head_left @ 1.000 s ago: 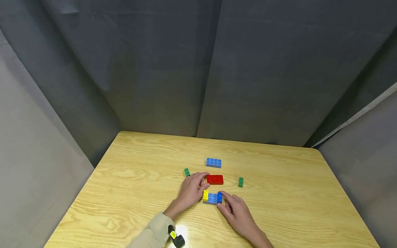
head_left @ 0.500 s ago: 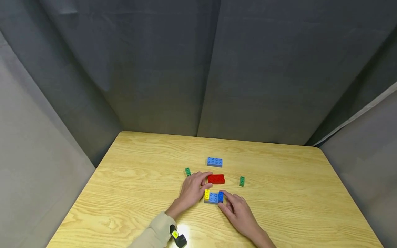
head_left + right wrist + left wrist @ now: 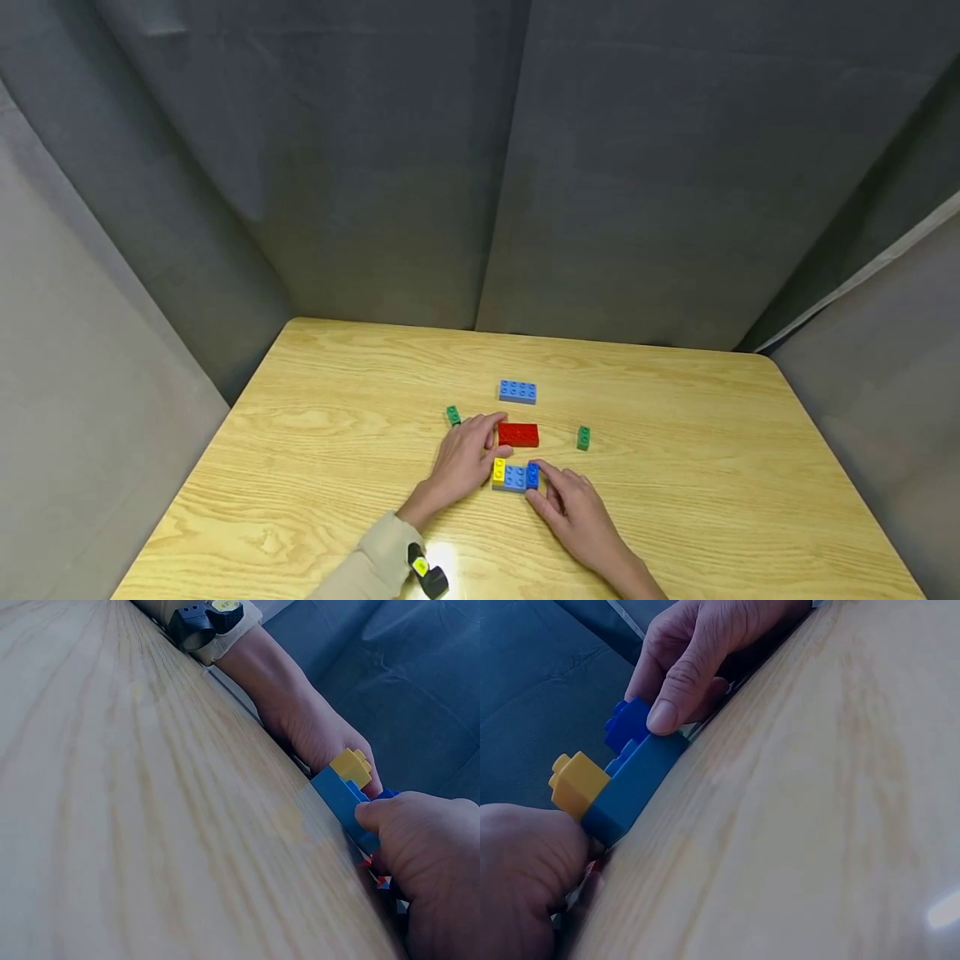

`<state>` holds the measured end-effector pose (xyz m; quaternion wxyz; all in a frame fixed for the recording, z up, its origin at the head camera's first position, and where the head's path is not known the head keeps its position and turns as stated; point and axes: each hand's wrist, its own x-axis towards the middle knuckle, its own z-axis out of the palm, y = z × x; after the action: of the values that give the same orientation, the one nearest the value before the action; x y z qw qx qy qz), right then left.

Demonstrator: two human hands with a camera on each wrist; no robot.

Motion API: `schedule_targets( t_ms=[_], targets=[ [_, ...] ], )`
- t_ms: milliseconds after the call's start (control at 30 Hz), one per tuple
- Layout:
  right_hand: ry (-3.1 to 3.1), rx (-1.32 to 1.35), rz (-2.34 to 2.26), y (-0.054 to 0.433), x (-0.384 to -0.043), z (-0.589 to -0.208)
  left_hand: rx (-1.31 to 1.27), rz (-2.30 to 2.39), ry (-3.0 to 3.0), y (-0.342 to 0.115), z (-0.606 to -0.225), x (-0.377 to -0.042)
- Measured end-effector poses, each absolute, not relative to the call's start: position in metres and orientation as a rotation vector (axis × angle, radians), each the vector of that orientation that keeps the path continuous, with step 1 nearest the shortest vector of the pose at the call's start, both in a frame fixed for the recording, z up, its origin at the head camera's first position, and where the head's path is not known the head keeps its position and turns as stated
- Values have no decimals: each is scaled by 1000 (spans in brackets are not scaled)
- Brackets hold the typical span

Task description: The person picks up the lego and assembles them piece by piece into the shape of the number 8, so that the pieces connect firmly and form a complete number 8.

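While the head view laid out the bricks from above, the left wrist view showed their stacking: a yellow plastic brick [image 3: 498, 472] and a dark blue plastic brick [image 3: 532, 475] stood on opposite ends of a light blue plastic base brick [image 3: 514, 478], which lay on the table, its middle studs uncovered. Only slivers of red showed in the wrist views, but from the head a red rectangular brick [image 3: 518, 435] lay just beyond the base brick, with a second light blue brick [image 3: 517, 392] farther out and small green bricks [image 3: 583, 438] to either side.

Light wood tabletop [image 3: 712, 483] stretched well past the bricks to both side edges; its far edge met a dark grey curtain [image 3: 375, 167]. Narrow gaps separated the base brick from the red one.

Angled inward, the right hand [image 3: 579, 517] pinched the dark blue brick between thumb and forefinger. The left hand [image 3: 461, 458] reached diagonally from a beige sleeve [image 3: 367, 562], thumb and forefinger apart near the red brick's left end, the thumb just behind the yellow brick; whether they pressed on either cannot be told.
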<state>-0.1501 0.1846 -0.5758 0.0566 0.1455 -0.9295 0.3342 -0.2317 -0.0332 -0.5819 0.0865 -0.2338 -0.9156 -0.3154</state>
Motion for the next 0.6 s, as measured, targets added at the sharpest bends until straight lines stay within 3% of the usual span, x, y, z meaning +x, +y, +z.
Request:
schedule_targets(
  t_ms=[600],
  targets=[
    [-2837, 426, 1029, 183, -154, -577, -654, -1167, -2707, -41, -580, -229]
  ],
)
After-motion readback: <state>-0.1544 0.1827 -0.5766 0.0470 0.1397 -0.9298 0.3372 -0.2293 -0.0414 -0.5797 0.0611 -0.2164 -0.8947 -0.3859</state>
